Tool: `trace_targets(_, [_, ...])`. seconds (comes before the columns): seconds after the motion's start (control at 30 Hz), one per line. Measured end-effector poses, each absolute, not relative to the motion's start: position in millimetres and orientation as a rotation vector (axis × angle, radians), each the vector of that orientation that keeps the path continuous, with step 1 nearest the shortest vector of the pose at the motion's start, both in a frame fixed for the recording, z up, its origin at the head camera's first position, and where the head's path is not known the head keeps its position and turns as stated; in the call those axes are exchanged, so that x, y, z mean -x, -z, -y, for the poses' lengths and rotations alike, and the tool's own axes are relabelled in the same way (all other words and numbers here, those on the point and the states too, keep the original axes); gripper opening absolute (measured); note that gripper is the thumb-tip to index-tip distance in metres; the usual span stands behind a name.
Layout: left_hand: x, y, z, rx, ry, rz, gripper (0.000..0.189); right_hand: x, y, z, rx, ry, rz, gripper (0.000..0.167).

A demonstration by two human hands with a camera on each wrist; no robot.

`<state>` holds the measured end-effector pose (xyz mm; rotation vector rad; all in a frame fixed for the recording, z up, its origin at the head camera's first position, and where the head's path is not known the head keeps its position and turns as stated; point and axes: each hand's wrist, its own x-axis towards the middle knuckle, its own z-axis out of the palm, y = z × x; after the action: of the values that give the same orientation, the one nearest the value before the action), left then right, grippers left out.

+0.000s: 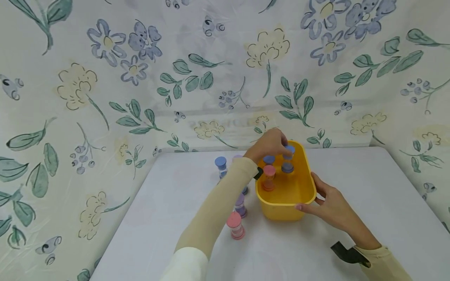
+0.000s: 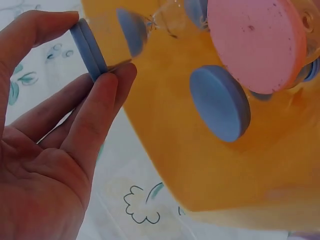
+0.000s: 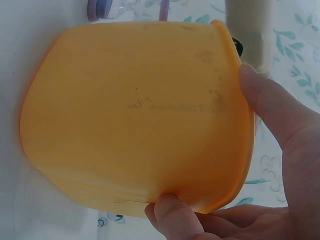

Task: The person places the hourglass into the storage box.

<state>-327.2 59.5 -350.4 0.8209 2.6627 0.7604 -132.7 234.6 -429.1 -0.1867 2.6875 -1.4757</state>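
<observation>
My left hand (image 1: 268,145) reaches over the yellow tub (image 1: 283,212) and pinches the blue cap of a sand timer (image 1: 287,168) between thumb and fingertips. In the left wrist view that cap (image 2: 89,49) sits at the fingertips, with the clear glass and blue sand pointing into the tub. Beside it in the tub stand a pink sand timer (image 1: 268,177) and another blue sand timer (image 1: 268,160). My right hand (image 1: 332,205) grips the tub's near right corner, thumb over the rim and fingers against the outer wall (image 3: 135,115).
Left of the tub, more sand timers stand on the white table (image 1: 168,210): a pink one (image 1: 235,225), a purple one (image 1: 240,205) and a blue one (image 1: 221,163). The left sleeve (image 1: 218,207) partly hides others. A flowered cloth (image 1: 225,89) rises behind the table.
</observation>
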Motion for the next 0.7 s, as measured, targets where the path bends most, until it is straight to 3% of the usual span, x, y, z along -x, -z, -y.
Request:
trace_targets(0.17, [327,353,-63,-0.851,-0.717,-2.644,0.021,133,430,-234,0.194,1.477,-2.697,0.112])
trace_targets(0.7, [324,361,-72,-0.792,-0.648,-2.612,0.017,134,429,-235,0.164,1.479,-2.683,0.115])
